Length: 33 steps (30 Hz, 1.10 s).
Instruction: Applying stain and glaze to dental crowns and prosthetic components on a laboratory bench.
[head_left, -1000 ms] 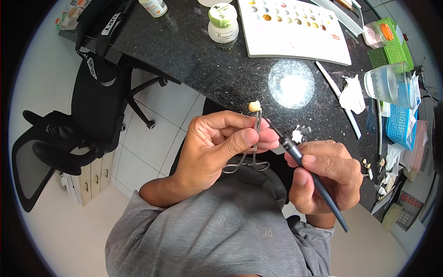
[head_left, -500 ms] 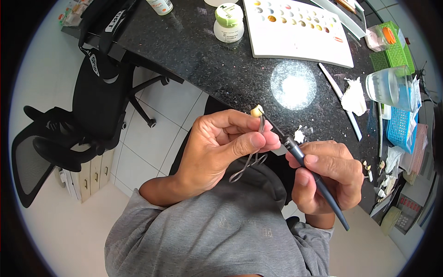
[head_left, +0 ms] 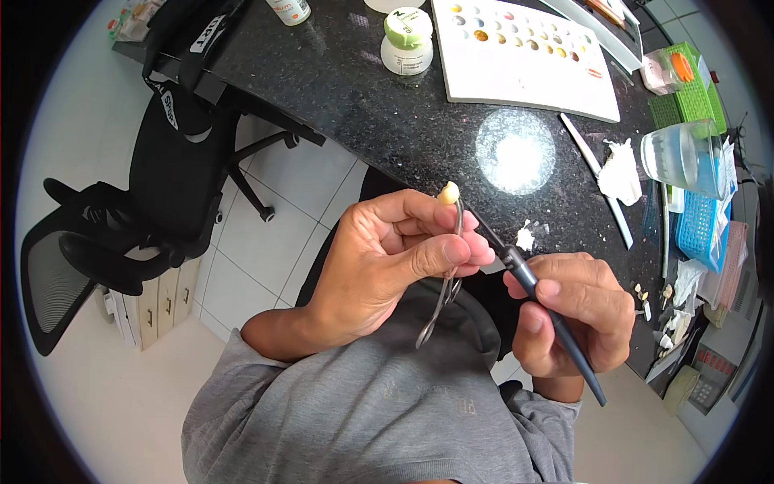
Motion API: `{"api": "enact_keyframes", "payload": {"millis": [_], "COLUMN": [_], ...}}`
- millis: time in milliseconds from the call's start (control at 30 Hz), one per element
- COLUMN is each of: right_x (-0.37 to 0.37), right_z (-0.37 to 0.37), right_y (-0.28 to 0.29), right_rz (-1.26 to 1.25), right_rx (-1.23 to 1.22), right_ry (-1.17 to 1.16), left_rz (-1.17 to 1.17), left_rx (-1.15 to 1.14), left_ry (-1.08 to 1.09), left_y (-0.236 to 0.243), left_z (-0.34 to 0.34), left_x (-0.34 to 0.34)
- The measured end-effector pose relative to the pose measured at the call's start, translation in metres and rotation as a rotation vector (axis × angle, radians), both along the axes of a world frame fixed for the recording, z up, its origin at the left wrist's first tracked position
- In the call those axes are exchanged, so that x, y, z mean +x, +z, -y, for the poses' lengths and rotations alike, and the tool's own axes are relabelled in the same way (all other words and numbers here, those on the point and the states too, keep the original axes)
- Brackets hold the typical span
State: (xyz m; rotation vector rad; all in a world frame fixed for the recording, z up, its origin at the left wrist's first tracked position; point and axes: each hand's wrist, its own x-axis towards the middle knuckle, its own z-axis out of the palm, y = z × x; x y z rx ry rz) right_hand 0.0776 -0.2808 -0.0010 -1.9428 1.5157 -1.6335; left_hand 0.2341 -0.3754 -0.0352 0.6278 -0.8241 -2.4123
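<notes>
A small tooth-coloured dental crown [head_left: 448,193] sits at the upper tip of a thin, bent metal clamp [head_left: 432,320]. My left hand [head_left: 375,258] is closed around the clamp, pinching it between thumb and fingers just below the crown; the looped lower end hangs beneath. In my right hand [head_left: 588,302] is a slim dark-handled brush [head_left: 567,343], gripped like a pen. It slants up and left, and its thin tip ends close by the crown and partly behind the clamp, so I cannot tell whether they touch.
On the black speckled table stand a white palette [head_left: 524,87] with coloured paint wells, a green-lidded jar [head_left: 406,60] and a glass of water [head_left: 673,157]. Crumpled tissue [head_left: 620,179] lies by a long pale stick [head_left: 574,137]. A blue basket [head_left: 700,230] is at right, a black chair [head_left: 165,177] left.
The clamp has turned in my left fingers, so the crown shows another side and the looped end has swung down and right. The brush tip has drawn slightly back from the crown.
</notes>
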Motion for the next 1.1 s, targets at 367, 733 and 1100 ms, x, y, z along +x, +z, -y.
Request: {"api": "enact_keyframes", "payload": {"millis": [367,733,1100], "right_x": [-0.008,-0.013,-0.064], "right_z": [-0.018,-0.023,0.004], "right_y": [0.002,-0.002,0.053], "right_rz": [0.082,0.044,-0.131], "right_rx": [-0.059,-0.092,0.114], "right_ry": [-0.214,-0.164,-0.624], "left_rz": [0.142,0.191,0.227], "left_rx": [-0.297,-0.581,-0.545], "left_ry": [0.054,0.109,0.087], "left_y": [-0.004,-0.003,0.001], "left_z": [-0.004,-0.003,0.001], "left_x": [-0.002,0.001,0.001]}}
